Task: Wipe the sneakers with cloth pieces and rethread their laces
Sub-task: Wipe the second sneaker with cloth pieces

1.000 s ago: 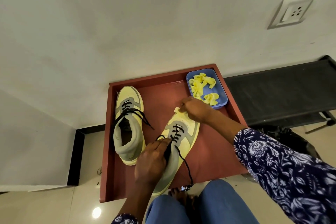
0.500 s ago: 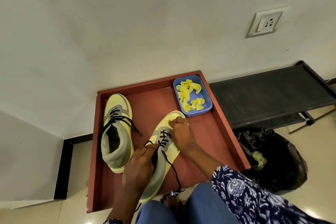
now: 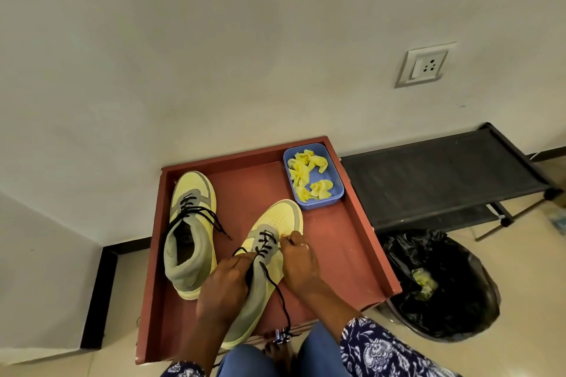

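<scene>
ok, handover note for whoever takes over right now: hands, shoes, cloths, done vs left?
Left hand: grips the near sneaker at its collar.
Right hand: on that sneaker's side by the laces; any cloth under it is hidden.
Far sneaker: on the red tray, laced, loosely tied.
Cloth pieces: in the blue tub.
Done: unclear.
Left: finish wiping, relace both.

I can read no words, brands or numbers here: none on the sneakers, the blue box, the tray or the wall socket
</scene>
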Motion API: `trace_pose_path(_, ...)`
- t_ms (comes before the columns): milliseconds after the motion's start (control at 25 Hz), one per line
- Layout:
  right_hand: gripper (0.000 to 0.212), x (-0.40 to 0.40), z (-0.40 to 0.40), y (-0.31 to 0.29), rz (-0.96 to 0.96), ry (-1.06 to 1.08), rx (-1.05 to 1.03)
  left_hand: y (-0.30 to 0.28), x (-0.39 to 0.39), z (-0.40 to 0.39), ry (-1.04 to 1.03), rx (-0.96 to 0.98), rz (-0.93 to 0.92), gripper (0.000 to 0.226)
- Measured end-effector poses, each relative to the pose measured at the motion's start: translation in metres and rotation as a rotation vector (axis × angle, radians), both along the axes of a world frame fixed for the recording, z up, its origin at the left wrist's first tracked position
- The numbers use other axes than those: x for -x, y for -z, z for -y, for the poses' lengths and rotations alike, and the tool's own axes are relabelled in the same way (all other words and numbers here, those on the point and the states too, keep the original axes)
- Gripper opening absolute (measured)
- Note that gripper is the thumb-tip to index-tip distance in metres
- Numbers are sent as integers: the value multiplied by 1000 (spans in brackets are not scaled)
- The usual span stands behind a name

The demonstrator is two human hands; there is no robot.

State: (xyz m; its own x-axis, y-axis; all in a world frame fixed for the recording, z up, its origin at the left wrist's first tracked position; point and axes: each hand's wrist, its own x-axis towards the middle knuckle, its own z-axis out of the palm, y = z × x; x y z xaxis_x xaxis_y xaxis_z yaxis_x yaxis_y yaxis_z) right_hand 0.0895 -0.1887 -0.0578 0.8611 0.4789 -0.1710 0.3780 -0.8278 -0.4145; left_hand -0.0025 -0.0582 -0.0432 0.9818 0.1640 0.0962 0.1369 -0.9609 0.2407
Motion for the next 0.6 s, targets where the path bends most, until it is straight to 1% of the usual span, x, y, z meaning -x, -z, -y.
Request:
trace_pose_path(80, 45, 2, 4, 2, -21, 5, 1, 1, 1, 1, -1, -6, -39, 32)
trace_pose_path(200, 41, 2, 5, 2, -29, 6, -16, 1, 1, 4, -49, 75, -99, 30)
trace_pose_path(360, 35, -7, 12, -1, -97, 37, -98, -6, 0, 15, -99, 140, -67, 30)
trace_pose_path(440, 33, -9, 14, 0, -132, 112, -206, -6, -1, 20, -124, 163, -43, 33)
trace_pose_path(560, 30, -7, 14, 2, -211, 307, -405, 1, 3, 20, -118, 172, -8, 52)
trace_pose_path(600, 29, -12, 16, 2, -238, 394, -460, 4, 3, 19, -121, 169, -4, 55)
